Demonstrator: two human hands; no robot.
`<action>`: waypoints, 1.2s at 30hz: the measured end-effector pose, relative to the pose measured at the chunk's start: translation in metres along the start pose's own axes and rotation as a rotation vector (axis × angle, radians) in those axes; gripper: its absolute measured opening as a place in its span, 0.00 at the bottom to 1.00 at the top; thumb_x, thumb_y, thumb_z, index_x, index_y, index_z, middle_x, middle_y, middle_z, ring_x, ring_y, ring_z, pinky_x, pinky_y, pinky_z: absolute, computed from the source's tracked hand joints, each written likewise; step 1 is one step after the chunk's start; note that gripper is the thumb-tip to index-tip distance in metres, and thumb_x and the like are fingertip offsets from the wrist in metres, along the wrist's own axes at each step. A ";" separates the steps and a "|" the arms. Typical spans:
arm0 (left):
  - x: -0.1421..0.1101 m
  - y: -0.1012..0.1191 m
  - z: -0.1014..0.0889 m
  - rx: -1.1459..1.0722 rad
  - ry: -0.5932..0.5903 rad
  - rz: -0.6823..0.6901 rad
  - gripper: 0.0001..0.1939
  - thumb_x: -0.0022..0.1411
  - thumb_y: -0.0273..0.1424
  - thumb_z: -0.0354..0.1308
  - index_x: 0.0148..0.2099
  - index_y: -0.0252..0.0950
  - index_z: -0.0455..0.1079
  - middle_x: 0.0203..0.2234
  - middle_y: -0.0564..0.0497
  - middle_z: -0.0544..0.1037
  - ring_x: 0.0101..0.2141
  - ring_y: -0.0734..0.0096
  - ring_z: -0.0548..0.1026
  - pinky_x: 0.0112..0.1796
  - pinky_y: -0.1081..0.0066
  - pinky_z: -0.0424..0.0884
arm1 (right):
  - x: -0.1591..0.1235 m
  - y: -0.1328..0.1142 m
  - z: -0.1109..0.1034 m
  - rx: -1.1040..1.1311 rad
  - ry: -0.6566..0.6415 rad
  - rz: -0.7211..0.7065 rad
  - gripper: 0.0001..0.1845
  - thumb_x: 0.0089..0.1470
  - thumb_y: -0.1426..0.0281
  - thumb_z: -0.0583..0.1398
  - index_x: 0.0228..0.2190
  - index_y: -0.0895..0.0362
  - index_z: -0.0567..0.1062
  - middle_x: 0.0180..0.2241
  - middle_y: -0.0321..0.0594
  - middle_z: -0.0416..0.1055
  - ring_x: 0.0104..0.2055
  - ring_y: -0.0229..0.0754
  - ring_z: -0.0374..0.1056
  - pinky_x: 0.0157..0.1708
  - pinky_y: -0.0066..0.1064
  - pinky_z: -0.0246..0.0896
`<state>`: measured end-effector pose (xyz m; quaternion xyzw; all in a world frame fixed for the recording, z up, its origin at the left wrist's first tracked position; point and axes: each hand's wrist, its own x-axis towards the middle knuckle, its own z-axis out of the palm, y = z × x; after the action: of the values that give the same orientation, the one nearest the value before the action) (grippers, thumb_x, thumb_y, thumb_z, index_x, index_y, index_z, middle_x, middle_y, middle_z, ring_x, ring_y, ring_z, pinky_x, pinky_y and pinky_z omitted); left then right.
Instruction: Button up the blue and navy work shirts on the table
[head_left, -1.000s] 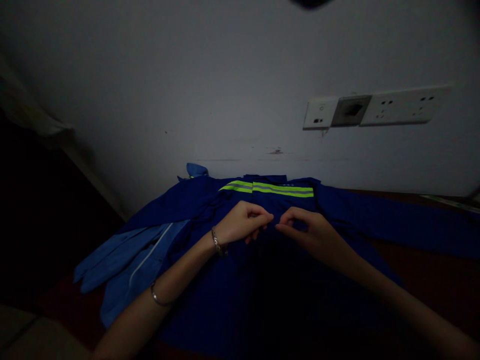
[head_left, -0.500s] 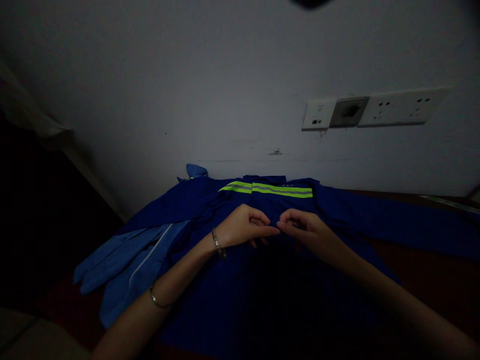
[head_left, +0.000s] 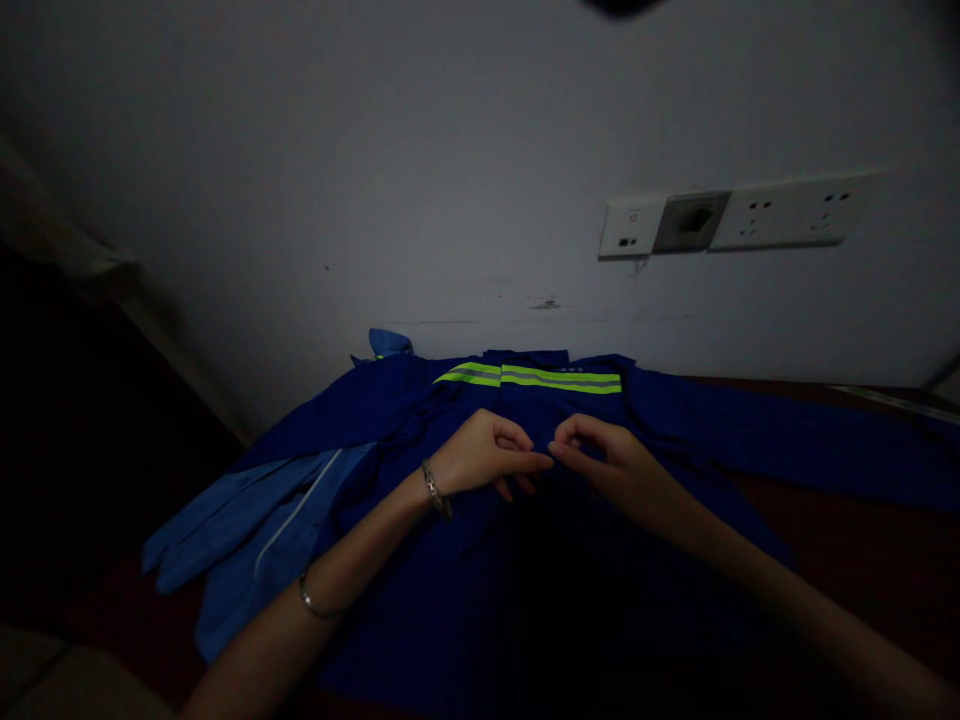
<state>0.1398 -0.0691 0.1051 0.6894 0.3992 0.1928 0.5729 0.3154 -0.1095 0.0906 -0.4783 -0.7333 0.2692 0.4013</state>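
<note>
A dark blue work jacket (head_left: 420, 600) lies spread out against the wall, with a yellow-green and grey reflective band (head_left: 559, 379) across its chest. Over the middle of its front, just below the band, my two hands almost meet at the fingertips. My left hand (head_left: 491, 450), a bracelet at its wrist, has curled fingers with the thumb laid alongside. My right hand (head_left: 607, 455) pinches thumb and forefinger together. It is too dark to make out what lies between the fingertips. Below them the cloth falls into deep shadow.
Lighter blue clothing (head_left: 262, 530) with white piping sticks out under the jacket at the left. The jacket's sleeve (head_left: 810, 440) stretches right over a dark red surface (head_left: 847, 560). A pale wall (head_left: 375, 180) with a row of sockets (head_left: 780, 215) rises behind.
Both hands hold nearly the same pose over the jacket. The whole view has shifted very slightly; the jacket lies as before.
</note>
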 end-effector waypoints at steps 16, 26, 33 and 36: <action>0.002 0.003 -0.025 0.060 -0.058 0.002 0.19 0.45 0.42 0.62 0.23 0.29 0.66 0.14 0.51 0.72 0.17 0.74 0.73 0.20 0.77 0.68 | 0.025 -0.007 0.004 -0.219 -0.007 -0.151 0.06 0.52 0.70 0.53 0.26 0.58 0.67 0.26 0.38 0.66 0.29 0.37 0.62 0.28 0.27 0.55; 0.009 -0.002 -0.035 0.041 -0.061 -0.019 0.19 0.44 0.41 0.63 0.22 0.30 0.62 0.13 0.54 0.71 0.17 0.75 0.73 0.20 0.78 0.68 | 0.033 0.003 0.015 -0.416 0.057 -0.215 0.05 0.53 0.70 0.50 0.28 0.57 0.65 0.29 0.40 0.65 0.29 0.37 0.60 0.28 0.29 0.50; 0.009 -0.003 -0.034 0.019 -0.070 -0.004 0.18 0.45 0.40 0.63 0.22 0.30 0.62 0.13 0.54 0.71 0.18 0.74 0.73 0.21 0.77 0.69 | 0.027 -0.004 0.019 -0.564 0.121 -0.264 0.06 0.54 0.71 0.48 0.29 0.58 0.64 0.29 0.41 0.64 0.29 0.37 0.59 0.26 0.29 0.48; 0.008 -0.002 -0.034 0.028 -0.062 0.001 0.19 0.44 0.40 0.63 0.21 0.30 0.62 0.12 0.54 0.70 0.17 0.75 0.73 0.20 0.76 0.69 | 0.025 -0.005 0.022 -0.611 0.148 -0.254 0.07 0.54 0.71 0.48 0.29 0.58 0.64 0.29 0.41 0.63 0.28 0.38 0.59 0.25 0.28 0.47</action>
<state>0.1197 -0.0414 0.1108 0.7033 0.3836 0.1662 0.5749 0.2891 -0.0887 0.0910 -0.4996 -0.8027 -0.0508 0.3218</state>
